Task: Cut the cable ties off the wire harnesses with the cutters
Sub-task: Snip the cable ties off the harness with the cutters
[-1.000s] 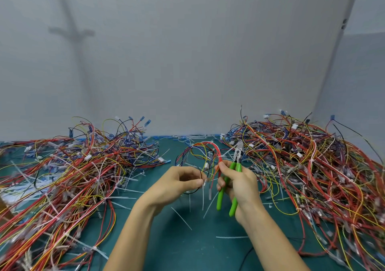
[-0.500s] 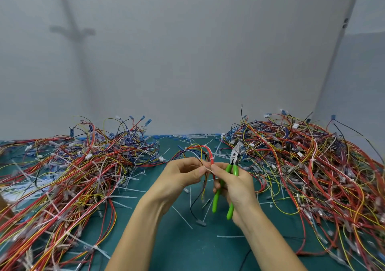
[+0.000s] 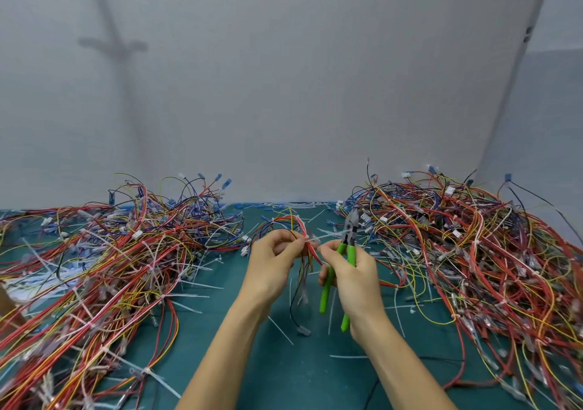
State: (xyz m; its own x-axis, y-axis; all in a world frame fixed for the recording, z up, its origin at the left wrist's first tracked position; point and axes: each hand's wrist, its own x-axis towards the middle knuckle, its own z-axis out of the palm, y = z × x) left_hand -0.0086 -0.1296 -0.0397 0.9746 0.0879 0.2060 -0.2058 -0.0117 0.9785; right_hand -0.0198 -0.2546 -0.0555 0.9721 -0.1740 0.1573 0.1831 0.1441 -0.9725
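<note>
Judging by the cut ties (image 3: pixel 279 334) littering the green worktop (image 3: pixel 284 375), a good many snips are already done, yet the left heap (image 3: pixel 110 252) and the right heap (image 3: pixel 473 239) both still show white ties among their wires, so much seems left. The left hand (image 3: pixel 271 261) grips one wire harness (image 3: pixel 291 222) raised above the worktop between the heaps, fingers (image 3: pixel 295 245) curled round its red bundle. The right hand (image 3: pixel 351 274) clasps the green-handled cutters (image 3: pixel 349 240) in its palm, while thumb and forefinger reach across to pinch at a white cable tie (image 3: pixel 313 238) on that harness. The cutter head points up and away, just beside the tie but not on it.
</note>
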